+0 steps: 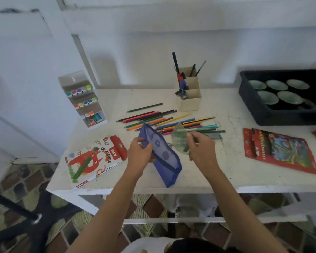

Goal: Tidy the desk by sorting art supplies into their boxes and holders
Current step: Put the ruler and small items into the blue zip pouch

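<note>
A blue mesh pencil pouch stands tilted on the white desk near its front edge. My left hand pinches the pouch's left side at the zip. My right hand holds a greenish round see-through piece together with a thin green pencil-like stick, just right of the pouch. Behind both hands several coloured pencils lie loose in a spread. A green oil pastel lies on the oil pastels box at the front left.
A cardboard holder with pens and brushes stands at the back middle. A marker rack stands at the back left. A black tray with several green bowls is at the right, a red pencil box in front of it.
</note>
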The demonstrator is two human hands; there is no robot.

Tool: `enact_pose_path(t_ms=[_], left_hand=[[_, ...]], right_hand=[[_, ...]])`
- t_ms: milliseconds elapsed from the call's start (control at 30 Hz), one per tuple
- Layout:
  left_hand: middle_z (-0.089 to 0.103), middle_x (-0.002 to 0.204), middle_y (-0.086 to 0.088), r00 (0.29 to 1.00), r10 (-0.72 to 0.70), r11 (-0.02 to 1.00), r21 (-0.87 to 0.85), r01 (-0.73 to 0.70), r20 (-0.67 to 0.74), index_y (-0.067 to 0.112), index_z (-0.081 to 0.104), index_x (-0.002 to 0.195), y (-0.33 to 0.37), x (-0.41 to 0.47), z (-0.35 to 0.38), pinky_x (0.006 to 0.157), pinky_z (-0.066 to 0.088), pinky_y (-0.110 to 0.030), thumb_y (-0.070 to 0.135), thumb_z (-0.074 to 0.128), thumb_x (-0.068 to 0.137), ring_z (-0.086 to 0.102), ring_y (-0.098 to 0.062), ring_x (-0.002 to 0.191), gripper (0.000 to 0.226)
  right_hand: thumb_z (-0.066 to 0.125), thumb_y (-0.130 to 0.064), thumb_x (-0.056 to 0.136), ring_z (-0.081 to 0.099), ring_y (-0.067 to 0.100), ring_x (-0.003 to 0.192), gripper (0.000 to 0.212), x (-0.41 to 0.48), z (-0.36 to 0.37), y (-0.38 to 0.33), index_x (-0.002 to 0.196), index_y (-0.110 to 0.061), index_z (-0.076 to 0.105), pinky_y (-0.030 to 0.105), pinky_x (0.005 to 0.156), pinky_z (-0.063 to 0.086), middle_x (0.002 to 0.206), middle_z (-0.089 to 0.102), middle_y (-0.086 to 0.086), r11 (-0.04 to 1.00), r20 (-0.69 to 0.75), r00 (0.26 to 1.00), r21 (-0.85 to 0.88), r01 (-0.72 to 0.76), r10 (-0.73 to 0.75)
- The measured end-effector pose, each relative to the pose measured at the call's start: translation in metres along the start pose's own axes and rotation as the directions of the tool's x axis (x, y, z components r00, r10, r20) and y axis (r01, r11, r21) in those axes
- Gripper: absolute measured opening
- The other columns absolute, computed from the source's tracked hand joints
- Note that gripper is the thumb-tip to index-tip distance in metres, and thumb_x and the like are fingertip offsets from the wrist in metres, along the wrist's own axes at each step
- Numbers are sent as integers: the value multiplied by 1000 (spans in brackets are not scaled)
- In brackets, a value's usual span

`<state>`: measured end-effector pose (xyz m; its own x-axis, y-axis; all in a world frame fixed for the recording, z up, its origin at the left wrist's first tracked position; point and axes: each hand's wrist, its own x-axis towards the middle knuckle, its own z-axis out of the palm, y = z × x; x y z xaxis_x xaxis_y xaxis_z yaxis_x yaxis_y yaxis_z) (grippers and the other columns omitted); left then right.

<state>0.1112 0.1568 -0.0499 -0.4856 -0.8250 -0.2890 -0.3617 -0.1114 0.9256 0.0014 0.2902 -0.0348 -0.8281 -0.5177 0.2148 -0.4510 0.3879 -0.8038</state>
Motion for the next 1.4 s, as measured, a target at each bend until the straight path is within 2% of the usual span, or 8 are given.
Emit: enact_pose_path(t_ms=[133,267,467,700,867,1067,1233,1400], left_hand=[[62,77,-5,999,-14,1000,-27,15,33,13,48,112,2,1,-6,52,56,-25,11,56,93,64,-16,56,21],[63,84,-10,998,-19,999,-44,22,55,12,48,114,-2,0,-11,47,53,-21,11,56,93,65,-18,58,23],[64,98,-19,996,-31,997,-66,37,85,10,49,115,-7,-2,-17,48,54,-23,11,53,93,65,-20,62,22],[65,100,-18,995,-53,995,-79,60,85,12,49,113,-13,-3,-16,50,55,-24,10,51,95,66,-21,67,18],[65,87,-12,998,-60,993,-102,63,32,11,51,111,-9,-3,-10,49,54,-22,10,52,95,66,-22,71,17],[63,104,-16,997,-69,994,-86,65,-46,13,53,111,-10,-7,6,47,53,-22,12,53,95,65,-30,89,16],[63,105,-15,989,-63,997,-45,57,-132,10,55,115,-15,-15,26,68,59,-39,14,52,96,66,-28,85,20],[64,99,-14,980,-32,999,-44,24,-196,7,58,112,-13,-27,44,70,59,-41,14,54,95,66,-27,81,19]], right_hand=[[50,-22,96,57,17,64,24,-11,28,-26,102,-7,67,28,59,45,79,67,8,988,95,991,-114,109,-98],[47,-31,97,54,13,77,40,-23,42,-30,131,-12,53,21,68,41,105,68,10,977,265,964,-204,54,2],[54,-23,94,51,0,68,27,-34,17,-20,115,-11,65,2,57,36,97,67,1,998,63,998,-65,3,2],[56,-16,93,60,12,85,22,-34,-24,21,110,-10,68,9,70,38,99,69,5,987,-8,989,-65,-146,146],[63,-15,89,60,14,86,22,-21,-49,54,110,-12,67,22,80,41,103,68,6,963,76,962,-80,-257,263],[63,-13,88,55,18,98,27,-5,-66,91,116,-12,64,27,82,42,115,63,7,939,168,925,-112,-325,340],[65,-12,87,57,16,93,26,14,-77,113,113,-14,65,26,82,43,116,63,8,950,243,920,-129,-284,308],[65,-13,87,54,13,91,31,31,-77,122,117,-15,63,24,84,41,117,62,7,957,309,916,-213,-195,255]])
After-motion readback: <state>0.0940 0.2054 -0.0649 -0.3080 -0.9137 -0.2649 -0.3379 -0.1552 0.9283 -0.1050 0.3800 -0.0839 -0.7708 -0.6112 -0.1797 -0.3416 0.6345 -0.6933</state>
